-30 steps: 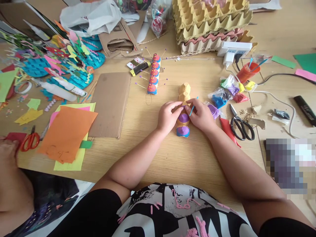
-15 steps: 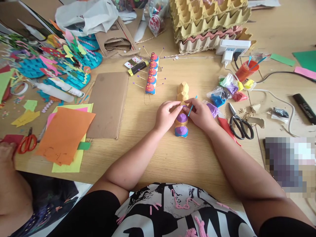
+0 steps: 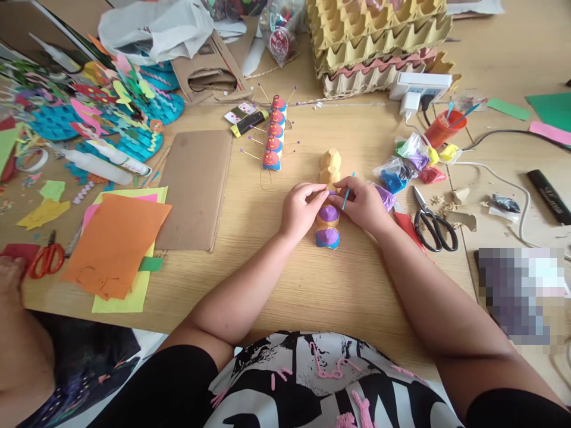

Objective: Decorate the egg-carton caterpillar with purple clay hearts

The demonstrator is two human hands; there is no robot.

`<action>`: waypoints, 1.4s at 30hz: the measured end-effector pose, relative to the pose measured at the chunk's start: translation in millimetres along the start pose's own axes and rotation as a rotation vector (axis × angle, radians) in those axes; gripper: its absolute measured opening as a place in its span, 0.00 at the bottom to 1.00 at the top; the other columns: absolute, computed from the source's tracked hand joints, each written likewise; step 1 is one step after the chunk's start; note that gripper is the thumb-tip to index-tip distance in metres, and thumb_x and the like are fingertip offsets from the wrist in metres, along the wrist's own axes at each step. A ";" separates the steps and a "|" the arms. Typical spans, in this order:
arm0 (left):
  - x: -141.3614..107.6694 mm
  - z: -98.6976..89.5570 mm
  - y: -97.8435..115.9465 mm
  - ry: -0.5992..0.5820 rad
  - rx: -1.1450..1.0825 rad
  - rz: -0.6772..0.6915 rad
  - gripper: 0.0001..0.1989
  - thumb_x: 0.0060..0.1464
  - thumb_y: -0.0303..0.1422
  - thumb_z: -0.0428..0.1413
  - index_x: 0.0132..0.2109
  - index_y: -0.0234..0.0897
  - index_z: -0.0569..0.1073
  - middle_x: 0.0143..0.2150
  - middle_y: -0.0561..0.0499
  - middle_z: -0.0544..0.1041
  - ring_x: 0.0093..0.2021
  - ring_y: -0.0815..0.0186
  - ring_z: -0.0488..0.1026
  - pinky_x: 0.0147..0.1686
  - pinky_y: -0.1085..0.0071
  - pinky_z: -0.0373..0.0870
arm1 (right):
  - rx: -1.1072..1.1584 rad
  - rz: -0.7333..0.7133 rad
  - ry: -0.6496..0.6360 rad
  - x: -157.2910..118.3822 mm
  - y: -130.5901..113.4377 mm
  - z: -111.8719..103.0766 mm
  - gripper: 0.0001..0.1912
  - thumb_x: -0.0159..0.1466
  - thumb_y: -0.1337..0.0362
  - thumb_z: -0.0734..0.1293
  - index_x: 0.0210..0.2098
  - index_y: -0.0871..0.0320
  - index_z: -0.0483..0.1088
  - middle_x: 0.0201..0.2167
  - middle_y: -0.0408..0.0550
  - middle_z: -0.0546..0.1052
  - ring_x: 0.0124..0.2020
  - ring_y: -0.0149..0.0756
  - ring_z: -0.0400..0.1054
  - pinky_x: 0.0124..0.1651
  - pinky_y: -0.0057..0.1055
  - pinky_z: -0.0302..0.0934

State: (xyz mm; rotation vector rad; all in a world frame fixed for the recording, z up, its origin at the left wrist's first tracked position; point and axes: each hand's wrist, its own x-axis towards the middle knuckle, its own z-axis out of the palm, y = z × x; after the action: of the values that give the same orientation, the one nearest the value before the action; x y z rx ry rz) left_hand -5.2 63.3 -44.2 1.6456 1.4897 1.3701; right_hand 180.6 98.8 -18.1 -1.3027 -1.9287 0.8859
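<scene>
A strip of egg-carton bumps [image 3: 331,161] lies lengthwise in front of me, bare yellow at its far end. Its near bumps carry purple clay [image 3: 329,236], with blue clay round the nearest base. My left hand [image 3: 301,209] is closed, thumb and fingertips pinching at purple clay on a middle bump. From the other side my right hand [image 3: 366,205] presses the same bump with its thumb, while a thin blue stick [image 3: 347,191] is held between its fingers. The fingertips partly hide this bump. Beyond lies a finished-looking red and blue caterpillar [image 3: 275,134] with stick legs.
Bagged coloured clay [image 3: 395,178], black-handled scissors [image 3: 432,223] and an orange cup [image 3: 447,128] are on the right. A cardboard sheet [image 3: 196,190] and coloured paper [image 3: 118,244] lie left. Egg trays [image 3: 379,35] are stacked behind. Another person's hand [image 3: 11,276] is at far left.
Both hands stay at the same bump, with only a slight shift of the right fingers. The blue stick has tipped slightly. The whole view has moved a little.
</scene>
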 end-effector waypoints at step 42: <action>-7.6 -3.1 31.8 -0.056 -1.058 -0.565 0.40 0.56 0.40 0.74 0.71 0.50 0.69 0.40 0.56 0.85 0.38 0.67 0.83 0.45 0.69 0.76 | 0.216 -0.226 0.144 -14.1 -12.6 6.2 0.29 0.64 0.34 0.75 0.49 0.50 0.80 0.31 0.43 0.78 0.30 0.37 0.67 0.37 0.38 0.63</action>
State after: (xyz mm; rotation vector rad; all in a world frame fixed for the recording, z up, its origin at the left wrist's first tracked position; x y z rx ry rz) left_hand 5.7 47.3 -17.6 0.5368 0.8049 1.3667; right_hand 173.4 80.8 -13.3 -0.9736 -1.7722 0.8358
